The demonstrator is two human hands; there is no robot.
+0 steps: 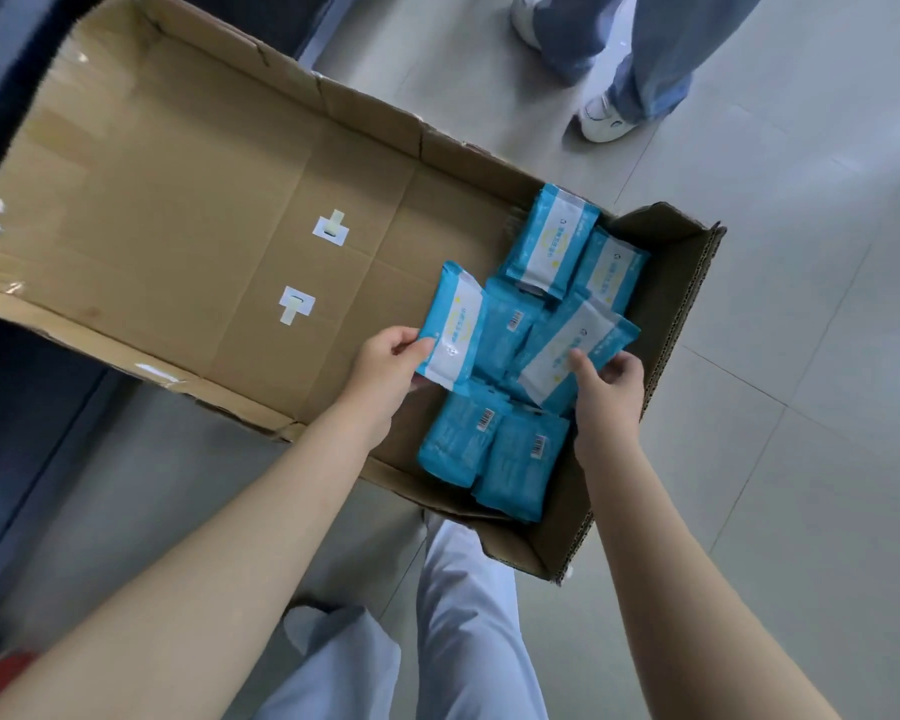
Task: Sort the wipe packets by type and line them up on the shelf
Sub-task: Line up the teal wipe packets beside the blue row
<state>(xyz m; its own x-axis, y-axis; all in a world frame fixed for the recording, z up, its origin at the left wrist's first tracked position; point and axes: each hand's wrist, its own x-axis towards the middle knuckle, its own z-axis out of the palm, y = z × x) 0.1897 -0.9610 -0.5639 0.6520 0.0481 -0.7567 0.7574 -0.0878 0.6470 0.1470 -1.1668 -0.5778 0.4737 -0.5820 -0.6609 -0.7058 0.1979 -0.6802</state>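
Several blue wipe packets lie piled in the near right end of a long open cardboard box [188,163]. My left hand [385,366] pinches one blue packet with a white label [453,324], lifted at the pile's left edge. My right hand [606,387] grips the near end of another white-labelled packet [572,345] lying on top of the pile. Two more packets [552,241] lie label up at the far end, and others [494,449] show their barcode side near me. No shelf is in view.
The box stands on a pale tiled floor [801,356]; most of its bottom holds only two white stickers [331,231]. Another person's legs and white shoes [606,116] stand beyond the box. Dark blue furniture [1,387] runs along the left. My own legs are below.
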